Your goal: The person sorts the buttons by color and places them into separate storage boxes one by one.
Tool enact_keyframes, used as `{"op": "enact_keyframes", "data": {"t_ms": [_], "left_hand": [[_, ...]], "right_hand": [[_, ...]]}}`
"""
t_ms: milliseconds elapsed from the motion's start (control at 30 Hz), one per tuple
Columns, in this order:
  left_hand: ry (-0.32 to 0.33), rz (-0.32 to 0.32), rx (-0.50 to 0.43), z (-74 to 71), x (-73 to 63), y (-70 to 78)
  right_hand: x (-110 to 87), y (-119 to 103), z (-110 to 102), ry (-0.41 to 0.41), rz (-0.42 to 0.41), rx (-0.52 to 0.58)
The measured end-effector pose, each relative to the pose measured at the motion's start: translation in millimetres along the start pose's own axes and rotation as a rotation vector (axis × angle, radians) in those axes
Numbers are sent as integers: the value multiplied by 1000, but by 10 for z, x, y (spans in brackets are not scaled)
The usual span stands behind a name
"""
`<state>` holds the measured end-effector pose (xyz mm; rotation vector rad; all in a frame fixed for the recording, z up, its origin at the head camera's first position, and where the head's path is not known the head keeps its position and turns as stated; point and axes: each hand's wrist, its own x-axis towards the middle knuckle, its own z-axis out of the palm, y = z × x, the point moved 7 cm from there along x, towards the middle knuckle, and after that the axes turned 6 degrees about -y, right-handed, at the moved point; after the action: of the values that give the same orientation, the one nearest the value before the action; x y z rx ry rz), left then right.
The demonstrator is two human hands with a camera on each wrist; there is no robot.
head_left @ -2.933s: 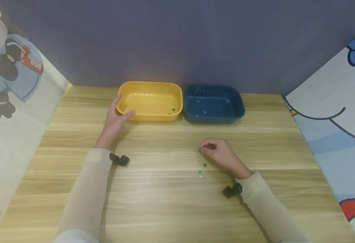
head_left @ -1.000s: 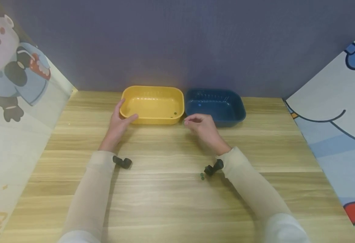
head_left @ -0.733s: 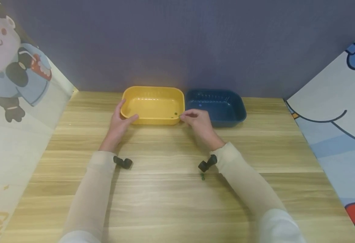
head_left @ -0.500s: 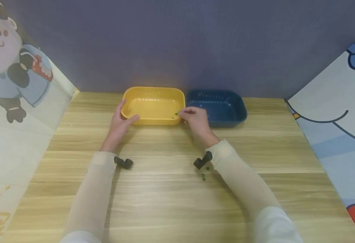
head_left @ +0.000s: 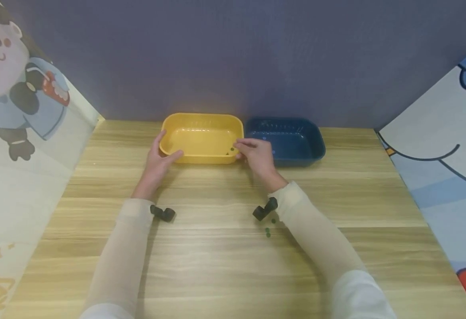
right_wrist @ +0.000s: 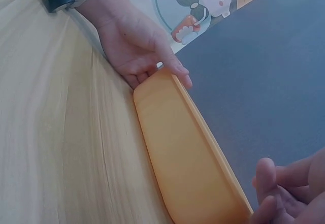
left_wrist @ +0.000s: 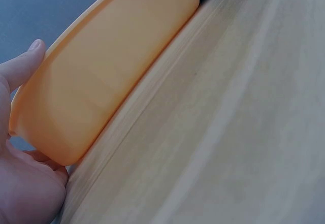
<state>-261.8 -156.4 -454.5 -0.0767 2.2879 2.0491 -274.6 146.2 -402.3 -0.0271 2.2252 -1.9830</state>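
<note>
My left hand (head_left: 153, 166) holds the left end of a yellow plastic bin (head_left: 201, 160), thumb on the front rim and fingers around the side. In the left wrist view the hand (left_wrist: 25, 183) lies against the bin's outer wall (left_wrist: 96, 76). My right hand (head_left: 259, 158) is over the bin's right front corner, thumb and forefinger pinched together; the small green piece seen there moments ago is hidden now. Two small green pieces (head_left: 232, 149) lie inside near that corner. The pinched fingertips (right_wrist: 265, 170) appear beside the rim in the right wrist view.
A dark blue bin (head_left: 297, 160) stands against the yellow one's right side, with small blue ring-like pieces (head_left: 273, 152) inside. Three small green pieces (head_left: 268, 235) lie on the wooden table (head_left: 217, 266) near the right wrist. A grey-blue wall (head_left: 233, 57) rises behind the bins.
My right hand has carried a small green piece from the table up and left to the yellow bin's right corner, then slowed there. The left hand keeps its hold on the bin.
</note>
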Motion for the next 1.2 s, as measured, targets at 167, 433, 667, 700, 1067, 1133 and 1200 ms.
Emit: {"op": "enact_keyframes", "data": {"t_ms": [167,433,667,700,1067,1133,1200], "left_hand": [[-15,-21,-5,31,-73,132],[-22,-39,8,73,-165,289],[-25,-40,3,70,-157,288],[-25,-42,4,69,-155,282],[-16,-49,-7,14,-150,242],[-18,-43,-14,16,-158,256],[-22,-40,-13,20,-168,270]], "right_hand": [[-25,-13,-33,-13,-7,21],[-205,6,-151,-74,-8,-95],[-467,172,-342,-143,35,-193],[-494,203,-366,-153,37,-206],[-847,371,-477,-279,-30,-614],[-879,400,-501,-277,-32,-619],[-902,431,-521,-272,-25,-619]]}}
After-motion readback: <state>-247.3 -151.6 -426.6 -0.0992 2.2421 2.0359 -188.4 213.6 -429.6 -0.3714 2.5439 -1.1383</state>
